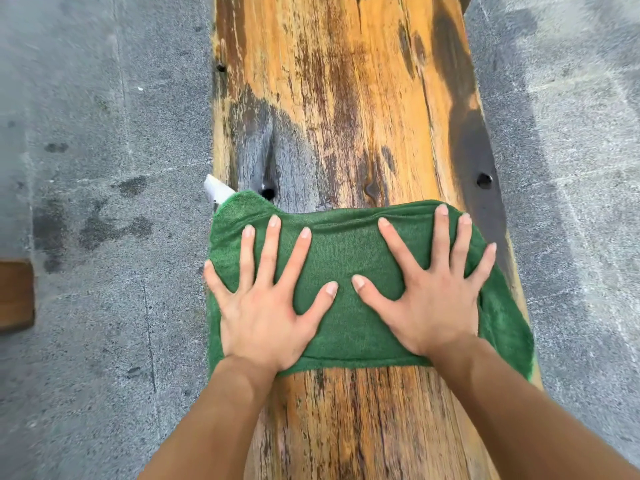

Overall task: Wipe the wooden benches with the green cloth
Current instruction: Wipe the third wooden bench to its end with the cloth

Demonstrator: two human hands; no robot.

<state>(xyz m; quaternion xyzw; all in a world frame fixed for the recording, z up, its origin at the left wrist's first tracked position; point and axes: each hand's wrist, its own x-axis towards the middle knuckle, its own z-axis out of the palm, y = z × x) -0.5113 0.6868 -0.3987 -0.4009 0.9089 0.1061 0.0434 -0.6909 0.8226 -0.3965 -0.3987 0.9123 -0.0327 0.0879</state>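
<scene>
A weathered wooden bench point(346, 98) runs away from me down the middle of the view, orange-brown with dark grey stains. The green cloth point(346, 258) lies spread flat across its full width, with its edges hanging slightly over both sides. My left hand point(266, 299) presses flat on the cloth's left half, fingers spread wide. Flat on the right half lies my right hand point(433, 292), its fingers also splayed. Neither hand grips the cloth; both palms rest on top of it.
Grey concrete floor point(104, 168) with dark damp patches lies on both sides of the bench. A white tag point(216, 192) sticks out at the cloth's far left corner. A brown wooden piece point(15, 294) shows at the left edge. Bolt holes point(484, 180) mark the bench top.
</scene>
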